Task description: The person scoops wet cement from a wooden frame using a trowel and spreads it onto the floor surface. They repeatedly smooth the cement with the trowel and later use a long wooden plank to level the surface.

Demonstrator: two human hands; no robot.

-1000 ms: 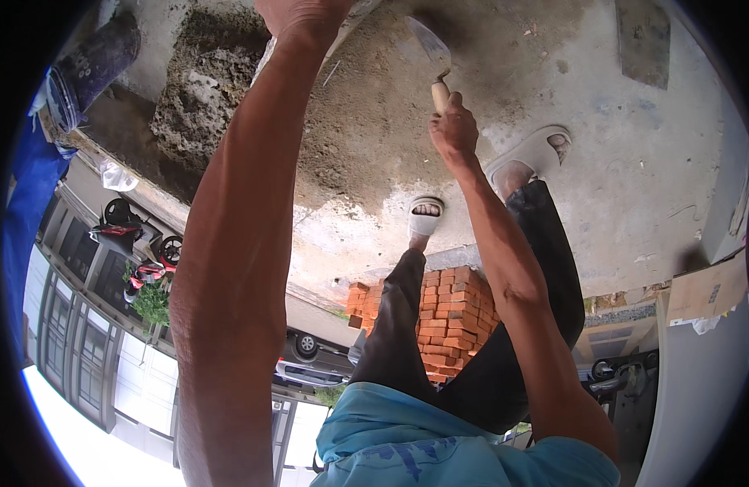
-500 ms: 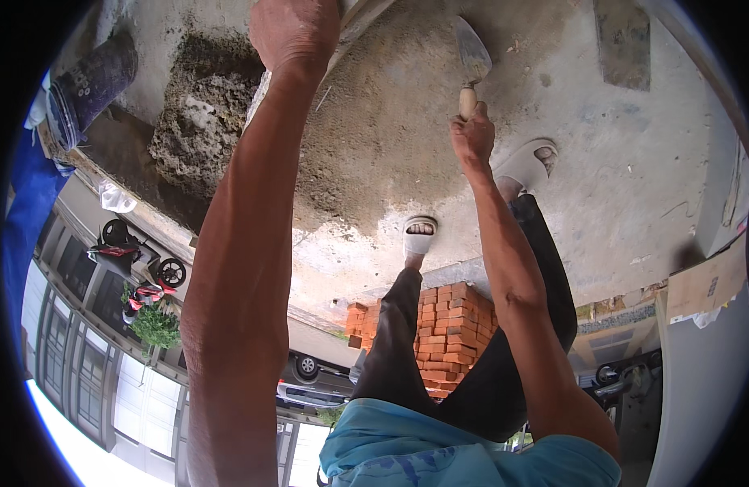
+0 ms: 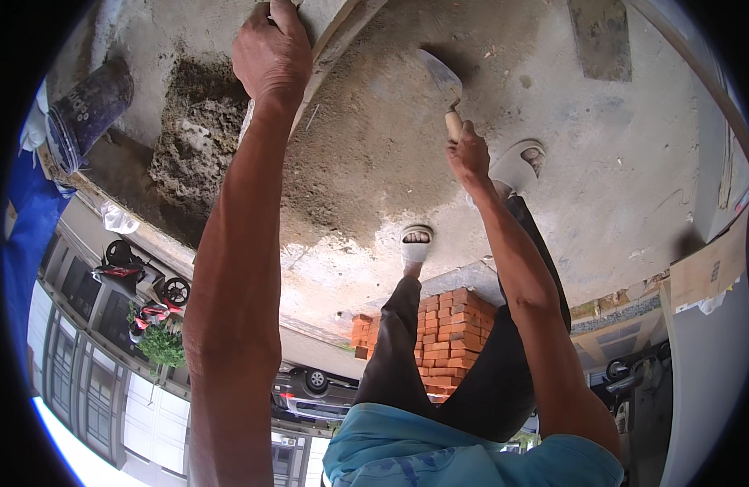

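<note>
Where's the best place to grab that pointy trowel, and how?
I'd take the trowel by its pale handle, probably from the near side, low in the picture: the stubby handle points back this way, while the pointed blade faces away. The right hand grips it there.

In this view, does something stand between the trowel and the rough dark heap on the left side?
Yes. In the picture, the left hand and the pale-edged board beside it lie between the trowel, held in the right hand, and the rough dark heap. Their heights I cannot tell.
</note>
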